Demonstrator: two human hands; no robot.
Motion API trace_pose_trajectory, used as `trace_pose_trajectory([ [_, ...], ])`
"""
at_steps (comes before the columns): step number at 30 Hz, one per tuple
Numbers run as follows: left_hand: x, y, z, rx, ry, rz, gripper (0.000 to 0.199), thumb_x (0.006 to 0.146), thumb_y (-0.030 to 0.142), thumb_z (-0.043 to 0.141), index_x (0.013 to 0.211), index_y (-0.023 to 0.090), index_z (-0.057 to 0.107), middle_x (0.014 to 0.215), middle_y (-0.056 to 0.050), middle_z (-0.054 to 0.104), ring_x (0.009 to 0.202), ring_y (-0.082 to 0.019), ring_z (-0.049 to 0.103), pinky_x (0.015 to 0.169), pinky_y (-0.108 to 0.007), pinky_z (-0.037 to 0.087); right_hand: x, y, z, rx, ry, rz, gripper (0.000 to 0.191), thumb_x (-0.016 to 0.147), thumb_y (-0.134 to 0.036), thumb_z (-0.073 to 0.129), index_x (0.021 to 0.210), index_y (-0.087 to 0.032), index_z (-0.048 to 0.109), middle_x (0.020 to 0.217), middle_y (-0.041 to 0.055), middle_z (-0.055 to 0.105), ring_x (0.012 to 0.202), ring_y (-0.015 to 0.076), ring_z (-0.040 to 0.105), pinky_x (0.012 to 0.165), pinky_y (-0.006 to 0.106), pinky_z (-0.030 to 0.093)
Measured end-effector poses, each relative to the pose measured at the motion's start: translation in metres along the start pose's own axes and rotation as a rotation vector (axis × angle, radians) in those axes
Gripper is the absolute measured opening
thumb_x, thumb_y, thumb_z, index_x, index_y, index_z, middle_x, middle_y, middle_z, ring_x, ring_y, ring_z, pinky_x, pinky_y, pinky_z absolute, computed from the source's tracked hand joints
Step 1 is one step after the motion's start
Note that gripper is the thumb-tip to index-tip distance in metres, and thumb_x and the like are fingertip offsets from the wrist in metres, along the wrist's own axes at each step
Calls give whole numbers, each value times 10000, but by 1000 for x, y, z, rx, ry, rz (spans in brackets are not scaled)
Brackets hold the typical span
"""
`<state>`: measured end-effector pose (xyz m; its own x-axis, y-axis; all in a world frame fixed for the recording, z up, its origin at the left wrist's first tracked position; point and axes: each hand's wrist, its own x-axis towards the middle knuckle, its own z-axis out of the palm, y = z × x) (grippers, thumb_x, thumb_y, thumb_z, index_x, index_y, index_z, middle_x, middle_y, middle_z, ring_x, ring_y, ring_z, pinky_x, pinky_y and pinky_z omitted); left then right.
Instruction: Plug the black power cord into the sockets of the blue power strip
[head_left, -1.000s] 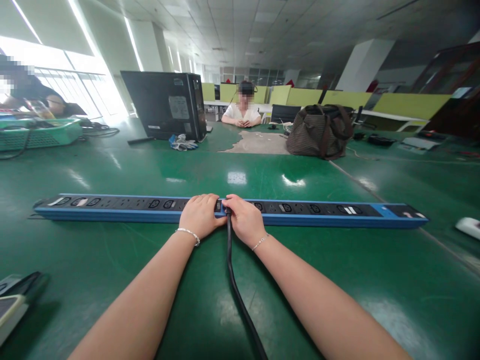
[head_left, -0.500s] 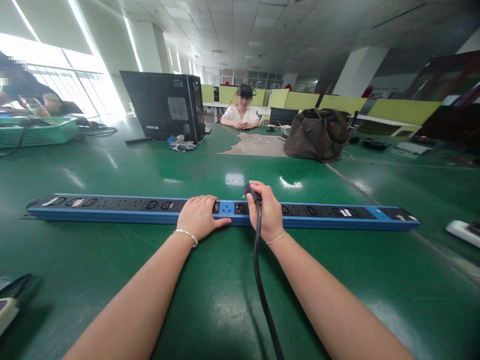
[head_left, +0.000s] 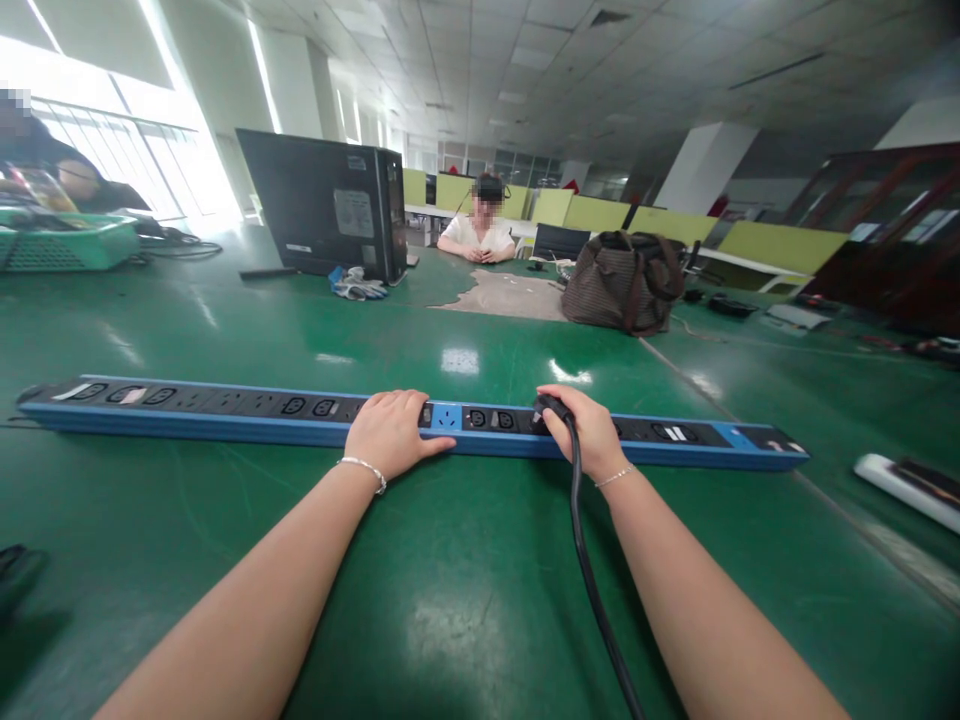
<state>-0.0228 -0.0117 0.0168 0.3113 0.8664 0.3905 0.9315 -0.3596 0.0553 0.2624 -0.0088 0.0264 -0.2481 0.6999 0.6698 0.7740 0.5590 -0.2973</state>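
Note:
A long blue and black power strip lies across the green table, with a row of sockets along its top. My left hand rests over the strip left of its middle, fingers over the far edge and thumb along the near side. Right of the blue socket, my right hand grips a black plug low over the strip. Whether the prongs are in a socket is hidden. The plug's thick black cable runs down toward me.
A black computer case stands at the back left, gloves beside it. A brown bag sits behind the strip. Green basket far left; white object at right. A person sits across the table; another is at far left.
My right hand has moved right along the strip with the plug and cable. My left hand stays in place on the strip. The view has tilted slightly.

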Motion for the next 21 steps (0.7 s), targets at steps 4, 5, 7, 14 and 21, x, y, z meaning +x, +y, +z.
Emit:
trace_pose_trajectory([
  [4, 1, 0, 0, -8, -11, -6, 694, 695, 707, 513, 1139, 175, 553, 1084, -125, 657, 1060, -288, 574, 937, -412, 381, -2, -5, 1, -23, -26, -52, 310, 808, -222, 477, 1080, -211, 625, 1068, 57, 678, 1000, 194, 627, 919, 355, 493],
  [5, 1, -1, 1, -4, -14, -7, 694, 695, 710, 509, 1141, 180, 551, 1089, -122, 656, 1060, -287, 574, 937, -413, 381, -3, -6, 1, -27, -29, -58, 310, 814, -222, 473, 1084, -213, 625, 1075, 55, 676, 1009, 190, 624, 926, 351, 491],
  [7, 1, -1, 2, 5, -13, -5, 694, 696, 717, 501, 1140, 185, 549, 1090, -117, 656, 1058, -284, 575, 937, -409, 380, -4, -8, 1, -39, -39, -68, 306, 825, -223, 468, 1087, -212, 627, 1087, 52, 671, 1025, 181, 617, 934, 337, 490],
  [14, 0, -1, 2, 28, 5, 7, 701, 702, 718, 495, 1128, 164, 549, 1076, -121, 657, 1042, -279, 583, 925, -394, 384, -6, -16, 0, -65, -85, -84, 302, 856, -245, 464, 1107, -215, 629, 1102, 57, 657, 1026, 175, 615, 931, 326, 499],
  [21, 1, 0, 3, 19, -2, -3, 694, 699, 722, 493, 1133, 183, 553, 1081, -114, 659, 1050, -278, 579, 933, -399, 379, -10, -10, 2, -8, -55, -70, 312, 886, -274, 449, 1149, -218, 607, 1117, 69, 658, 1050, 182, 608, 949, 358, 493],
])
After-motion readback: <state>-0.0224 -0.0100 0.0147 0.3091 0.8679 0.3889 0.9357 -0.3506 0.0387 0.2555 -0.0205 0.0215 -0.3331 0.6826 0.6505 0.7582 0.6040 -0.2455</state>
